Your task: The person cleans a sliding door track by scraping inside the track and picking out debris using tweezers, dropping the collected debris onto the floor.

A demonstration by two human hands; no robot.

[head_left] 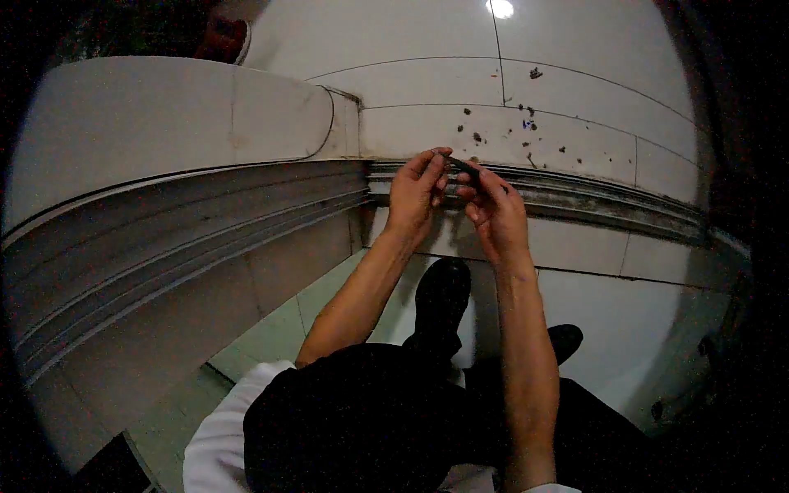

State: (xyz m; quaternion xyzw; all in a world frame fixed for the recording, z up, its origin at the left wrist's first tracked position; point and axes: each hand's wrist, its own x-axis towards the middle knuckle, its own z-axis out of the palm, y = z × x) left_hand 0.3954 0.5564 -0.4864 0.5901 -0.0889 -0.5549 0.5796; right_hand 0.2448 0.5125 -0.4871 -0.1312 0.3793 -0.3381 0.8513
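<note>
Both hands are raised close together over the dark metal track in the floor. A thin dark stick-like tool [462, 167] runs between them, slanting down to the right. My left hand [417, 191] pinches its upper left end with thumb and fingers. Around its lower right part, the fingers of my right hand [499, 212] are closed. What the tool is cannot be made out.
Dark debris bits [477, 138] lie scattered on the pale tiles beyond the grooved track [575, 197]. A grooved metal frame [205, 218] runs along the left. Below are black shoes [442, 296]. At the top left is a red shoe [223, 39].
</note>
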